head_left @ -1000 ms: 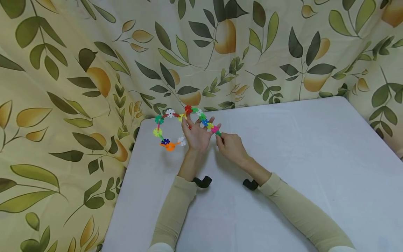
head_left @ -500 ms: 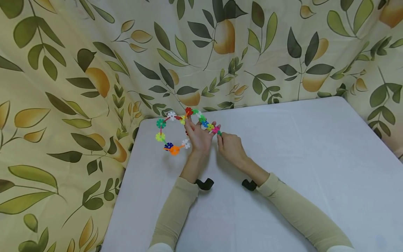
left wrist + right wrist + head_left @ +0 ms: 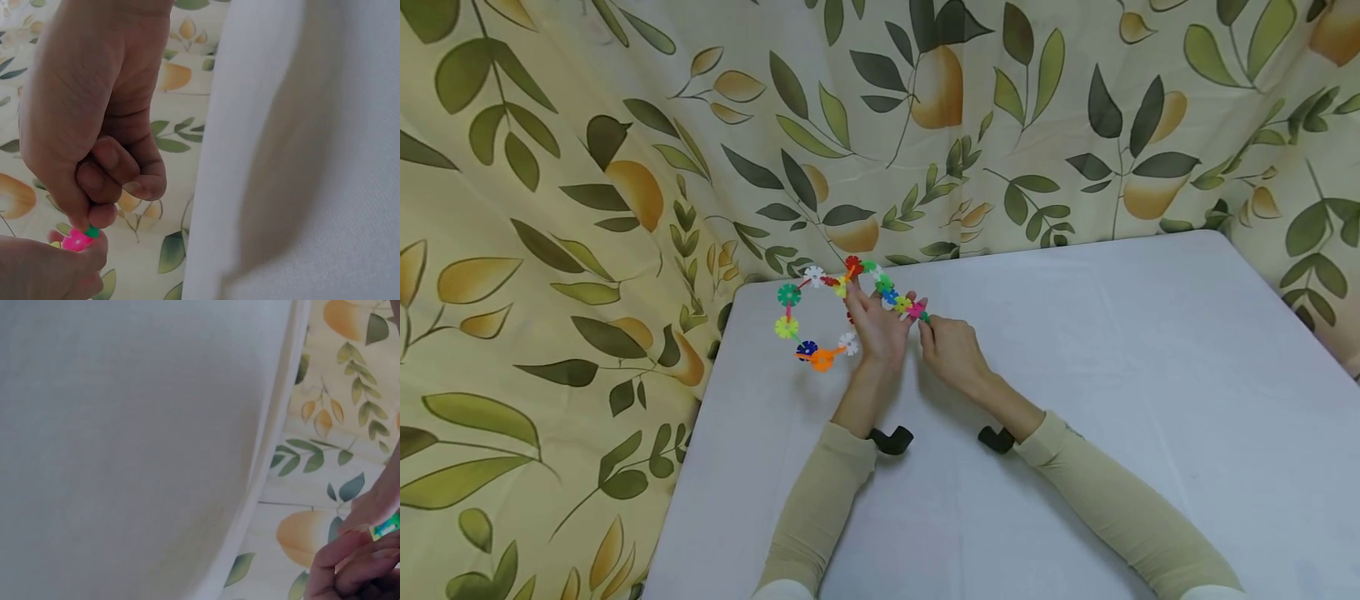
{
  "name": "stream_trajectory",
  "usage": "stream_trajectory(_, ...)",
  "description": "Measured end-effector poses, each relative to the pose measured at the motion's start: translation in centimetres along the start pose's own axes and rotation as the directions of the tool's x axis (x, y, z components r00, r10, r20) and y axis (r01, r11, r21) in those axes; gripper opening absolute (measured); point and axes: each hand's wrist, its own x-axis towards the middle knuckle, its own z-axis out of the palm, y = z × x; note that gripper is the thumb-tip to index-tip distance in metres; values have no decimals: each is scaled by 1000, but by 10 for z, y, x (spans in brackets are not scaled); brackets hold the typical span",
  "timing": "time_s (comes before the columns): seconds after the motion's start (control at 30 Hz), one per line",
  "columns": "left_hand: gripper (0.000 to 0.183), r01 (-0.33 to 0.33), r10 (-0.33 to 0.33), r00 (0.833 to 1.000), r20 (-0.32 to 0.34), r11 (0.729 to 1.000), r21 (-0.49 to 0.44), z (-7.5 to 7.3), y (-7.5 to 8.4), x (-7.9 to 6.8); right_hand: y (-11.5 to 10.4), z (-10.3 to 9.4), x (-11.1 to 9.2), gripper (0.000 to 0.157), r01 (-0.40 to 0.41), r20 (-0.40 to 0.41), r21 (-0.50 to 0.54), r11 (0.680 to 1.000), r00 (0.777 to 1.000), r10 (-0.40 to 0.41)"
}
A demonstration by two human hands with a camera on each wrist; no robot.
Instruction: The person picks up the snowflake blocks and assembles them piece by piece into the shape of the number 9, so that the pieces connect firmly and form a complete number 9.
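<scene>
A chain of colourful interlocking snowflake discs (image 3: 787, 327) is raised off the table in the head view. Its left part curves into a loop beside my left hand (image 3: 880, 333); the rest arcs over that hand's fingers. The left palm faces the camera, and its fingers hold the chain, with the pink disc (image 3: 76, 240) between fingers in the left wrist view. My right hand (image 3: 955, 354) pinches the green end disc (image 3: 92, 231) between thumb and index finger, its other fingers curled. Part of the loop is hidden behind the left hand.
A white-covered table (image 3: 1112, 400) lies under both forearms. Behind it and at its left side hangs a leaf-and-fruit patterned curtain (image 3: 1037, 100). Black wrist mounts (image 3: 892, 440) stick out inward at both wrists.
The left hand and the loop have shifted slightly right and down. The right hand has stayed nearly in place, still pinching the green end disc.
</scene>
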Motion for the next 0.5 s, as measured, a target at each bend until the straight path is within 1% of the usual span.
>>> stream_trajectory(0.23, 78, -6, 7, 1000, -17, 999, 34, -1, 0, -1, 3, -3, 2, 38, 57, 21, 14, 998, 998, -57)
stream_trajectory(0.4, 76, -11, 11, 1000, -4, 999, 40, -1, -1, 0, 4, -4, 3, 38, 52, 35, 23, 998, 998, -53)
stream_trajectory(0.5, 77, -5, 6, 1000, -16, 998, 56, -2, -2, 0, 3, -4, 3, 39, 43, 39, 25, 999, 998, -44)
